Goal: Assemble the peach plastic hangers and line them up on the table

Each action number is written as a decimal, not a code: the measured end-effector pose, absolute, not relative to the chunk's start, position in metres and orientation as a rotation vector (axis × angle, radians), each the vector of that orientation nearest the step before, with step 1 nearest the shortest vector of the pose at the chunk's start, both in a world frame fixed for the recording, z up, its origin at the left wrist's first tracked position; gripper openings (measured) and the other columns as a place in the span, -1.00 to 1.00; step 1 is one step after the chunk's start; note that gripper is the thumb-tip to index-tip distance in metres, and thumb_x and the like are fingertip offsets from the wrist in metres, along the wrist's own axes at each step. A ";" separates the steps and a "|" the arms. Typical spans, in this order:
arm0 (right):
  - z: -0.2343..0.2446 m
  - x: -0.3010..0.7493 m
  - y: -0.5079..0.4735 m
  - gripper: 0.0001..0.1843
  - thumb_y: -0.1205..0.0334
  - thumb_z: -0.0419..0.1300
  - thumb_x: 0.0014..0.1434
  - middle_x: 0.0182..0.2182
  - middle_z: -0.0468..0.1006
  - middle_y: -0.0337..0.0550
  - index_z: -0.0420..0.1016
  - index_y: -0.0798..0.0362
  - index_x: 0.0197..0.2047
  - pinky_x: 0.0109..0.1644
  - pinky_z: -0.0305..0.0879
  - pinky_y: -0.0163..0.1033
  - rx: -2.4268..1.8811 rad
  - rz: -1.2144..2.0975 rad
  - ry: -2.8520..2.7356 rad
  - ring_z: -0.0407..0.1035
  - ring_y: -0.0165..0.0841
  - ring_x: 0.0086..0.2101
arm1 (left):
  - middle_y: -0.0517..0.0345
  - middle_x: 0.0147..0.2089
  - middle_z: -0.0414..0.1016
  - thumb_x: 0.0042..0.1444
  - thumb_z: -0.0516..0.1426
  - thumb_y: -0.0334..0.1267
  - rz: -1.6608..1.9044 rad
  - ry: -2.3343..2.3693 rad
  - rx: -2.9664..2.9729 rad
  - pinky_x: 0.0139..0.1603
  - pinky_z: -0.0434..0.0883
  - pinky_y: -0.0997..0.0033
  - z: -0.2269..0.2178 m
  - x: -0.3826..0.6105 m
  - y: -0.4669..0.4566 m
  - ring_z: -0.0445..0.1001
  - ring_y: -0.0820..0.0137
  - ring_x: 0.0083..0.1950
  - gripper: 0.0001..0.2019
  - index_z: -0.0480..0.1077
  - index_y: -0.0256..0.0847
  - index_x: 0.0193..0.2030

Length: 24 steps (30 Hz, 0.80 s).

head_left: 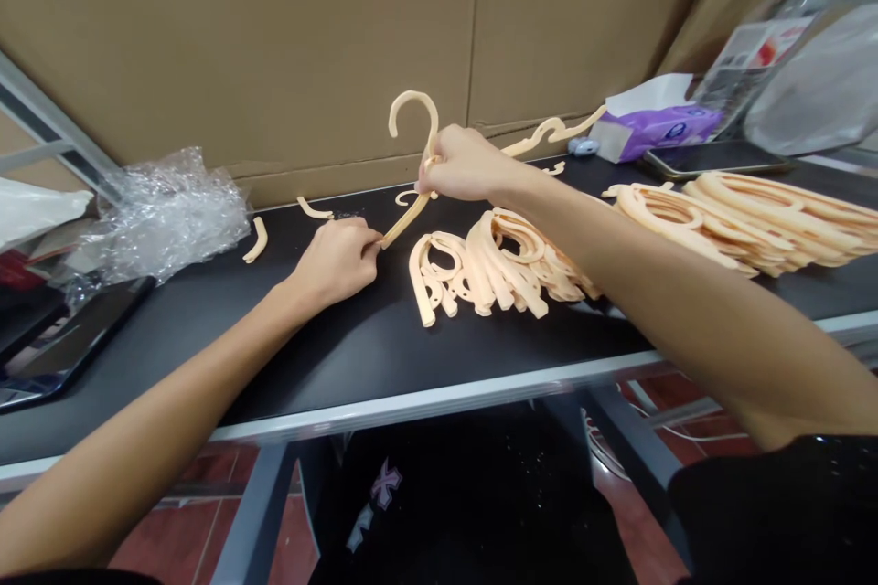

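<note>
A cream plastic hanger [410, 218] is held up over the black table, its hook curling above my right hand [461, 163]. The fingers of that hand are closed round it just below the hook. My left hand [341, 258] pinches the low end of the hanger's arm, close to the tabletop. Right of my left hand lies a pile of cream hanger parts [504, 260], partly behind my right forearm. Farther right is a stack of similar cream hanger pieces [775, 219]. Two short curved pieces, one of them a bent strip [256, 240], lie left of my hands.
Crumpled clear plastic wrap [168, 215] and a dark tablet-like device [75, 343] are at the left. A purple tissue pack [655, 128] and a phone [717, 159] sit at the back right. Cardboard [274, 46] stands along the table's back edge.
</note>
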State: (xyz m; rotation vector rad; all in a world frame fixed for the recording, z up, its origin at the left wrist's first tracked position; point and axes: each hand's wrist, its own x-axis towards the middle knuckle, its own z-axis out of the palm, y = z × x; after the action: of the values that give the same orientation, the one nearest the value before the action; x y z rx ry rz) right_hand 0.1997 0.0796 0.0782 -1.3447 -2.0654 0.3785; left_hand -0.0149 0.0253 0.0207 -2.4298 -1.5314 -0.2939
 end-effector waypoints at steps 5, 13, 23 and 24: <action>0.081 0.197 0.072 -0.92 0.43 0.33 0.08 -0.24 0.62 -0.04 0.55 0.09 -0.33 0.23 0.37 0.23 -1.341 0.395 -2.058 0.50 0.00 0.02 | -0.04 -0.08 0.67 0.33 0.06 -0.10 -0.333 -1.607 -2.387 -0.18 0.44 0.22 0.024 -0.016 0.021 0.62 0.08 -0.07 -0.64 0.64 -0.20 -0.05; 0.088 0.199 0.065 -0.95 0.30 0.31 0.18 -0.31 0.62 -0.08 0.61 0.10 -0.29 0.20 0.41 0.05 -1.224 0.443 -1.960 0.52 -0.12 -0.07 | -0.01 -0.06 0.70 0.42 0.00 -0.07 -0.561 -1.741 -2.239 -0.17 0.40 0.29 0.037 -0.029 0.026 0.65 0.13 -0.07 -0.65 0.55 -0.16 0.05; 0.087 0.204 0.070 -0.96 0.35 0.29 0.19 -0.24 0.63 -0.02 0.59 0.12 -0.27 0.10 0.45 -0.02 -1.184 0.541 -1.832 0.50 -0.15 -0.11 | 0.07 -0.09 0.72 0.25 0.22 -0.13 -0.883 -1.724 -2.303 -0.02 0.49 0.37 0.035 -0.042 0.031 0.67 0.25 -0.07 -0.66 0.54 -0.18 0.12; 0.087 0.204 0.070 -0.96 0.35 0.29 0.19 -0.23 0.63 -0.02 0.59 0.12 -0.26 0.11 0.45 -0.02 -1.185 0.546 -1.828 0.50 -0.15 -0.10 | 0.06 -0.08 0.72 0.26 0.21 -0.12 -0.860 -1.730 -2.291 -0.01 0.49 0.36 0.034 -0.044 0.032 0.68 0.23 -0.06 -0.66 0.54 -0.17 0.11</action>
State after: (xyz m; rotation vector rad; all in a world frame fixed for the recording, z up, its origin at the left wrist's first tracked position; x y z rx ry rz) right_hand 0.2039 0.0701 0.0868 -1.1854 -1.8283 0.5460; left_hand -0.0437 0.0315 0.0344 -2.2914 -1.7298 -0.8604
